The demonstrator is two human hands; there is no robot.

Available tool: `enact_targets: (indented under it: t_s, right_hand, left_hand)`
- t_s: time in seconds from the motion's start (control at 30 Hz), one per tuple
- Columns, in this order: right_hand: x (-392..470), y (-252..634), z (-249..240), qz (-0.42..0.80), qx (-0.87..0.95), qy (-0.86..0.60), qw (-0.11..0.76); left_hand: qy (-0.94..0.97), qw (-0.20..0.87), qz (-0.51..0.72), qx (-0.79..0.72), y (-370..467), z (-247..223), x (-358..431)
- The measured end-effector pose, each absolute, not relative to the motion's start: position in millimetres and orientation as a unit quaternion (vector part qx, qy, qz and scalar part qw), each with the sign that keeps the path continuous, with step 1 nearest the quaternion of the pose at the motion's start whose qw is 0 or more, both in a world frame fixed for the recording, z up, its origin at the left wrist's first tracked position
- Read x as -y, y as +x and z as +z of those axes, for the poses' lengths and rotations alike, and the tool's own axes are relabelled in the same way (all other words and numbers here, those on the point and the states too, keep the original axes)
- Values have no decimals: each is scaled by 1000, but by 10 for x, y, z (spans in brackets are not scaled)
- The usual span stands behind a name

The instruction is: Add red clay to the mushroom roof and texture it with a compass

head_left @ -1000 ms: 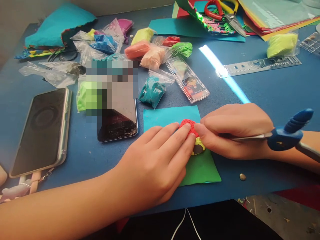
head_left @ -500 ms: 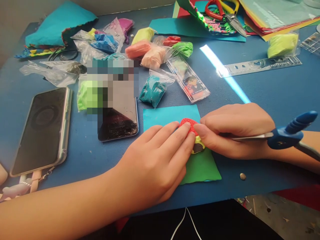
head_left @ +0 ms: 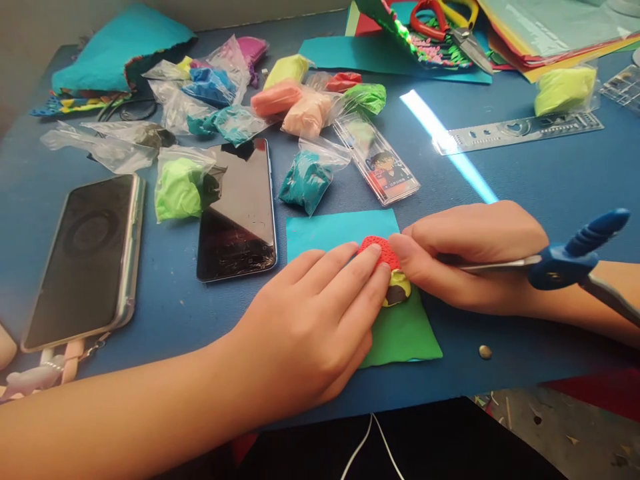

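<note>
My left hand (head_left: 310, 320) lies flat, fingers stretched out, over a small blue card (head_left: 340, 230) whose lower part is covered in green clay (head_left: 405, 340). Its fingertips rest on a red clay piece (head_left: 383, 250) with a dotted surface. Just below the red piece sits a yellow and dark clay shape (head_left: 399, 290), partly under the fingers. My right hand (head_left: 470, 260) is closed round a drawing compass (head_left: 563, 267) with a blue head and metal legs. The compass tip is hidden behind the thumb, close to the red clay's right edge.
Several bagged clay lumps (head_left: 300, 110) lie across the back. Two phones (head_left: 80, 253) are at the left. A clear ruler (head_left: 520, 133), scissors (head_left: 470, 47) and a clear card case (head_left: 383, 167) lie beyond the hands. A small round bead (head_left: 485, 351) lies near the front edge.
My right hand and the compass have shifted slightly; the blue head has moved a little left and up. My left hand stays in place on the clay.
</note>
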State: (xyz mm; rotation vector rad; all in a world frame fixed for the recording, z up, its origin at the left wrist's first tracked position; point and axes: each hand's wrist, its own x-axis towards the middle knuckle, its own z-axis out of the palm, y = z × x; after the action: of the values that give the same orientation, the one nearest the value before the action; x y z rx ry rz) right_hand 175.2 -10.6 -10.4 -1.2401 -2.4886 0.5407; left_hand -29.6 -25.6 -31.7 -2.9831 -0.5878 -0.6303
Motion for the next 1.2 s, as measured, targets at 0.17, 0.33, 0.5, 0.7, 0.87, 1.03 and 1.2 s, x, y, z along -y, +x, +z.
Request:
enact_targets:
  t_s: [0.17,0.33,0.5,0.7,0.87,1.03,1.2]
  right_hand:
    - [118,1733,-105,164,871,-427,180]
    - [111,1757,-100,172,883,-406,160]
    - [112,1735,-88,155,874,-426,175]
    - [132,1744,-122,158,882,-409,175]
    - [128,1778,-120,161,876,-413,193]
    - [123,1822,-135,178,833,-451,265]
    - [90,1821,-200,190,790,-465,351]
  left_hand:
    - [-961,13,-203,189,-295,-309,258]
    - [-961,15,-207,185,-293,-311,264]
    - [-961,11,-202,187,-295,-314,265]
    - [-961,11,-205,185,-295,-319,250]
    - [-963,6,-194,187,-298,-308,264]
    - [-965,-10,-172,197,-308,-302,271]
    - [-966,-29,-143,215,-312,-320,274]
